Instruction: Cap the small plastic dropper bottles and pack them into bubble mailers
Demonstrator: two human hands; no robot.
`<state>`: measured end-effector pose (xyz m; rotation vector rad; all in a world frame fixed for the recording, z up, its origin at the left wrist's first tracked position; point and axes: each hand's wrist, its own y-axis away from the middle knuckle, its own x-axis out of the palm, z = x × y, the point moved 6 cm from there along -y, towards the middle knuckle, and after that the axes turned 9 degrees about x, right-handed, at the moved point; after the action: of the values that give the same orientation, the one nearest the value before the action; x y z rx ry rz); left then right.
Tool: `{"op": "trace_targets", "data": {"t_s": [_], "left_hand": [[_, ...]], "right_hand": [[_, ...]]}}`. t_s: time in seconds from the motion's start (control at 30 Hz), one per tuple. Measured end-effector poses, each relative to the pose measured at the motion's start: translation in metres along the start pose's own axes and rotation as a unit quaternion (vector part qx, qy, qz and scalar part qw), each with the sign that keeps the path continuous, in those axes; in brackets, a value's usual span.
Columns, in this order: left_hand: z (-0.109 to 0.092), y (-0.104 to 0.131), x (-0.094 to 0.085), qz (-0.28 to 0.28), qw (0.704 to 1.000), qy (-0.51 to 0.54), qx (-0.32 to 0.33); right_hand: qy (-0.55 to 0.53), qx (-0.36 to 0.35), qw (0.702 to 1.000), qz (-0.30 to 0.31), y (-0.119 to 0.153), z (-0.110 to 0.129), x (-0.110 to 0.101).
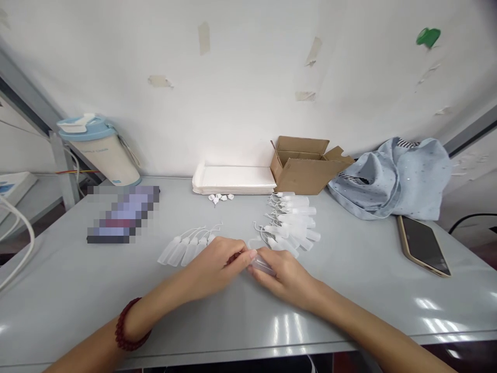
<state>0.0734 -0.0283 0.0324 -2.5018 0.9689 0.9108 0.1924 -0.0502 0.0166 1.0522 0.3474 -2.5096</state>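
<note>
My right hand [285, 274] is wrapped around a small translucent plastic bottle [263, 265], which lies slantwise in its fingers. At the bottle's top end, my left hand [225, 263] is closed in a pinch; the fingers hide the neck and whatever cap is there. Just beyond the fingers shows a thin curved white tube [254, 242]. To the left lies a row of similar bottles [174, 252] with long, bent white tips, partly behind my left hand. A larger pile of such bottles [297, 223] spreads behind my right hand. Several small white caps [220, 197] lie farther back.
Against the wall stand a stack of white padded sheets [236, 178] and an open cardboard box [306, 173]. A tumbler [103, 150] and a blurred-out flat device [124, 215] are on the left. On the right are a light-blue cloth bag [407, 178] and a phone [423, 246].
</note>
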Motion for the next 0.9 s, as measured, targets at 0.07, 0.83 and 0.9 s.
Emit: {"op": "trace_targets", "data": {"t_s": [0.07,0.83,0.9], "left_hand": [[-0.001,0.0,0.0,0.001,1.0,0.0,-0.004],[-0.002,0.0,0.002,-0.021,0.997,0.07,0.022],[-0.003,0.0,0.001,-0.024,0.997,0.059,0.043]], "right_hand": [[0.087,-0.064,0.992,-0.058,0.001,0.001,-0.002],[-0.175,0.038,0.983,0.043,-0.002,-0.002,-0.005],[-0.222,0.075,0.969,0.077,-0.003,-0.007,-0.002]]}}
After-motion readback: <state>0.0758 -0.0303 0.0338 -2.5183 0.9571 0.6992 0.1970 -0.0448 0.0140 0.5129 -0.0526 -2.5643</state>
